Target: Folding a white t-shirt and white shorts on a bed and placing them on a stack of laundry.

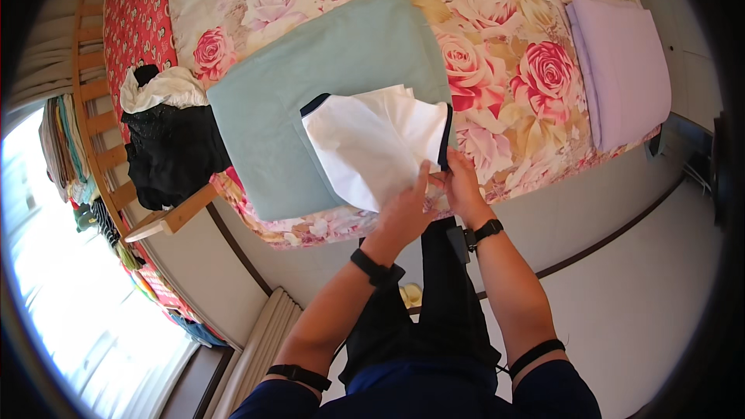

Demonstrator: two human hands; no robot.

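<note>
A white garment (372, 139) with dark navy trim lies folded on a pale green folded cloth (273, 116), which rests on the bed. My right hand (464, 183) grips the navy-edged end of the garment at its near right corner. Against the same corner, my left hand (405, 212) has a finger laid along the white fabric; whether it pinches the cloth cannot be told. The fingers of both hands are close together there, and part of the hem is hidden behind them.
A floral bedsheet (547, 78) covers the bed. A lilac folded cloth (623, 75) sits at the right edge. On the left, black clothing (174, 148) and a white crumpled garment (166, 90) lie by a wooden bed rail (96, 90). Clothes hang near the bright window (64, 267).
</note>
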